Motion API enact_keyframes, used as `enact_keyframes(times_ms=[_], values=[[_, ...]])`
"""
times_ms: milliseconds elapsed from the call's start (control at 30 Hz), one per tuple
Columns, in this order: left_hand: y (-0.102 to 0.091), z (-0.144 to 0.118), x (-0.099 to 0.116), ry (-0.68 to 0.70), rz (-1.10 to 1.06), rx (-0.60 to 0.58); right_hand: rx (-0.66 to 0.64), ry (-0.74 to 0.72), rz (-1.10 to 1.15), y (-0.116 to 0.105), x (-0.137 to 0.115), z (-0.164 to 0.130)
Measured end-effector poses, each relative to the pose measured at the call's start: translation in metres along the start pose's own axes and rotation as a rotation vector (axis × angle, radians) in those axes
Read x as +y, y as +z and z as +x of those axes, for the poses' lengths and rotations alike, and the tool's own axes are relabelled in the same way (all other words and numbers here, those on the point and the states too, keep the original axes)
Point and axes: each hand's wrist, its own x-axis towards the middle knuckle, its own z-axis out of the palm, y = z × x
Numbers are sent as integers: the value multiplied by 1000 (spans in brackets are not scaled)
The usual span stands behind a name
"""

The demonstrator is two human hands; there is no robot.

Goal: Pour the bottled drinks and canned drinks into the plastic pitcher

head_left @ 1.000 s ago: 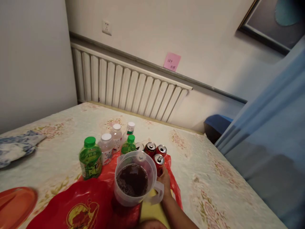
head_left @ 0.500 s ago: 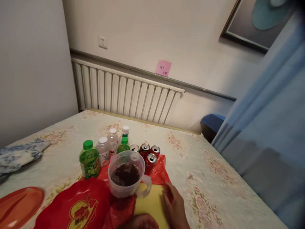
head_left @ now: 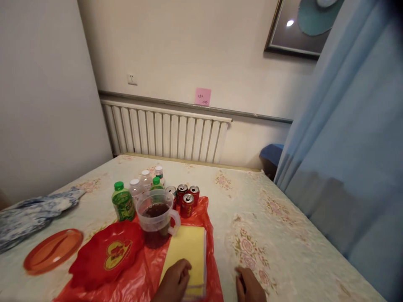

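Observation:
A stack of yellow paper point(head_left: 189, 247) lies on a red plastic bag point(head_left: 135, 277). My left hand point(head_left: 176, 280) is over the stack's near left part, its fingers curled in and nothing showing in them. To the right of the bag, over the floral tablecloth point(head_left: 283, 251), my right hand point(head_left: 250, 286) is also closed, with no object visible in it. Beyond the paper stands a clear plastic measuring jug point(head_left: 157, 224) of dark brown liquid, its handle toward the right. A red scalloped tray point(head_left: 91, 260) with a gold emblem sits left of the jug.
Several drink bottles, one a green bottle point(head_left: 123, 202), stand behind the jug with several cans, among them a red can point(head_left: 187, 205). At left are an orange oval lid point(head_left: 53, 251) and a blue-white cloth point(head_left: 37, 214). A blue curtain point(head_left: 346, 147) hangs right.
The view has tilted up and swung right, showing more of the table. My right hand has moved off the yellow paper to the tablecloth; my left hand now shows over the paper, curled.

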Motion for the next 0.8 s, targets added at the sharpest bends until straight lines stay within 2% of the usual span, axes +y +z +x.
enact_keyframes(times_ms=[167,333,500,800], values=[[14,-21,13,136,276,109,16,6,11,-6,-15,2],[29,-32,16,134,481,167,-11,70,22,-11,-16,2],[33,-35,22,97,521,187,-23,105,90,-16,-19,4],[30,-36,28,50,564,156,-36,151,167,-19,-18,-4]])
